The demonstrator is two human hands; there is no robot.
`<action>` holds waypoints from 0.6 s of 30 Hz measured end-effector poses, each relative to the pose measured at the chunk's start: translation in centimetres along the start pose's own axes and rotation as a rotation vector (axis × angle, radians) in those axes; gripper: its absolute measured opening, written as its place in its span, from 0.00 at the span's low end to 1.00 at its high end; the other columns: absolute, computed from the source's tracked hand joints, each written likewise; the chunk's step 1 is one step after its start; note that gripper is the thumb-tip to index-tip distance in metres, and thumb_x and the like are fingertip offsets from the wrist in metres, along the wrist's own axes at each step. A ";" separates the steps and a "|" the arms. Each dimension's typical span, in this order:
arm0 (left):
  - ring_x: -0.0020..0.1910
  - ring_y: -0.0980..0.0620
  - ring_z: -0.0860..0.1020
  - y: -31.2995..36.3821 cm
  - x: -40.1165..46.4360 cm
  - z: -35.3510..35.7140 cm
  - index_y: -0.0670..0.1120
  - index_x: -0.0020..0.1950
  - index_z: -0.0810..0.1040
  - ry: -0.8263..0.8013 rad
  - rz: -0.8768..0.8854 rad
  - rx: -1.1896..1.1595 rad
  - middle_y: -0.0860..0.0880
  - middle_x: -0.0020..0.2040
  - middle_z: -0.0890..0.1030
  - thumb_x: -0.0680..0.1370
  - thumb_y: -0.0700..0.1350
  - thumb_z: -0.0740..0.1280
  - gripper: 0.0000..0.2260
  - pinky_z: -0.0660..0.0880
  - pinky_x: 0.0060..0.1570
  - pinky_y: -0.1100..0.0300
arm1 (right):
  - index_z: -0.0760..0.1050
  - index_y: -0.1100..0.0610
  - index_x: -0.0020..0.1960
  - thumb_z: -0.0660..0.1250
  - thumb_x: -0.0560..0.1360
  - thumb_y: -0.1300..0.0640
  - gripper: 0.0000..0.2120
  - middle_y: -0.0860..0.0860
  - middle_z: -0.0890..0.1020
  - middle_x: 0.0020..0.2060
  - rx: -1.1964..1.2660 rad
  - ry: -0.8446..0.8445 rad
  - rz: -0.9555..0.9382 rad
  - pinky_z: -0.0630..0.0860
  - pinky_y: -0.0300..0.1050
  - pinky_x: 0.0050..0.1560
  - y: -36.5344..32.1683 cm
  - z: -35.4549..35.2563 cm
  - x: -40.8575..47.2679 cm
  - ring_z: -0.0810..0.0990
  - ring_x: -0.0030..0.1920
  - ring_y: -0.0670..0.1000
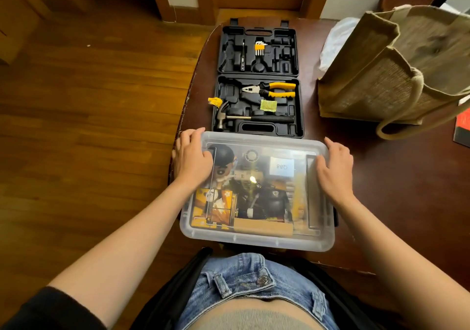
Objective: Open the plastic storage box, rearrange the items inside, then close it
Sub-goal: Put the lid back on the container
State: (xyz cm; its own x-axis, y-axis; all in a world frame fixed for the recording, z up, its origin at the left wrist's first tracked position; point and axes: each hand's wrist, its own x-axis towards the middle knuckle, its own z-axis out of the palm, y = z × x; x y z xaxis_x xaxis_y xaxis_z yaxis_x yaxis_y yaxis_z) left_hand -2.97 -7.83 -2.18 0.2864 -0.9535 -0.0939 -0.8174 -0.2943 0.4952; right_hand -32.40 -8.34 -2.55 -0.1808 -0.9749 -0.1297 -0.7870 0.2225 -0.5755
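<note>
A clear plastic storage box [256, 239] with its translucent lid on sits at the near edge of the dark wooden table [394, 215]. Through the lid I see a dark-haired figurine, orange printed cards, a black figure and a wooden block. My left hand [192, 158] rests on the lid's far left corner, fingers spread over the edge. My right hand [335, 164] lies on the lid's right side, fingers straight along the rim. Neither hand grips anything.
An open black tool case [258, 80] lies just beyond the box, holding yellow pliers [273, 90], a hammer [250, 118] and hex keys. A burlap tote bag [396, 67] stands at the right. The table's left edge drops to the wood floor.
</note>
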 end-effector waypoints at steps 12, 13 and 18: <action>0.72 0.48 0.63 -0.7 0.8 2.1 0.46 0.77 0.56 -0.057 0.114 0.060 0.46 0.75 0.63 0.82 0.50 0.54 0.24 0.63 0.69 0.50 | 0.69 0.52 0.69 0.55 0.80 0.47 0.20 0.52 0.71 0.65 -0.099 0.038 -0.120 0.68 0.47 0.61 -1.2 2.0 1.6 0.69 0.63 0.54; 0.72 0.48 0.64 -0.7 0.9 2.1 0.46 0.77 0.56 -0.057 0.116 0.054 0.46 0.74 0.63 0.82 0.50 0.54 0.24 0.64 0.68 0.50 | 0.69 0.52 0.68 0.55 0.80 0.47 0.19 0.52 0.72 0.64 -0.099 0.041 -0.113 0.69 0.48 0.59 -1.2 2.1 1.8 0.70 0.62 0.54; 0.69 0.49 0.66 -0.7 1.0 2.1 0.45 0.76 0.58 -0.043 0.150 0.026 0.46 0.72 0.66 0.81 0.50 0.55 0.24 0.65 0.64 0.57 | 0.70 0.50 0.67 0.56 0.80 0.48 0.17 0.51 0.72 0.62 -0.096 0.037 -0.090 0.69 0.48 0.56 -1.2 2.3 1.9 0.71 0.60 0.54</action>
State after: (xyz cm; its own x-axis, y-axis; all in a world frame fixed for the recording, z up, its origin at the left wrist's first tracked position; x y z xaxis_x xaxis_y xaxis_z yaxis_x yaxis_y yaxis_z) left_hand -3.14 -8.70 -4.46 0.1385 -0.9887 -0.0578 -0.8625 -0.1491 0.4836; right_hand -30.49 -10.44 -3.94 -0.1275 -0.9906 -0.0501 -0.8535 0.1353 -0.5033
